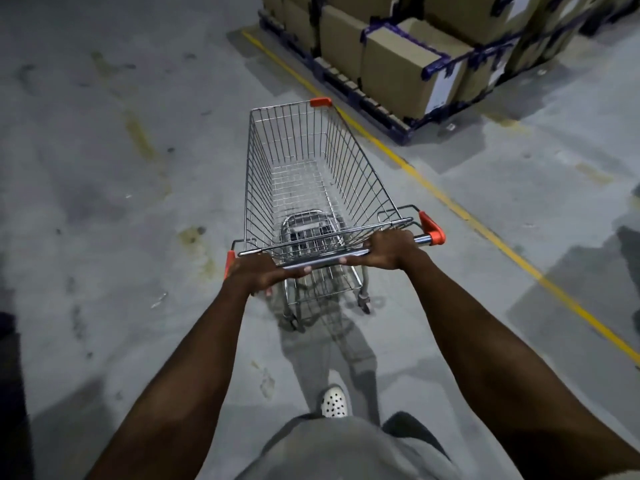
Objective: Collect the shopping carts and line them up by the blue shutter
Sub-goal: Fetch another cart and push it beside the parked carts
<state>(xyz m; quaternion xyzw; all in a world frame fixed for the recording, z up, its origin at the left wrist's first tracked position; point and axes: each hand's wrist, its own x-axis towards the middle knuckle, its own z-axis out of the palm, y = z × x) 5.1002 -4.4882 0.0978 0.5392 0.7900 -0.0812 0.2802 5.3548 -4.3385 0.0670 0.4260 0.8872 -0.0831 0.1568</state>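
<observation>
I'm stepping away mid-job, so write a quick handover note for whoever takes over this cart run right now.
Left hand grips the left end of the handle; right hand grips the right end.
The shopping cart is empty, on the grey floor beside the yellow floor line, with palletised cardboard boxes ahead on the right.
Done: one cart in hand.
Left: the blue shutter and other carts are not in view; take this one there, then collect the rest.

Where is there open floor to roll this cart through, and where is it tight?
Bare floor lies left of the cart and ahead of it. Right is crowded: beyond the yellow line, a pallet stacked with boxes.
</observation>
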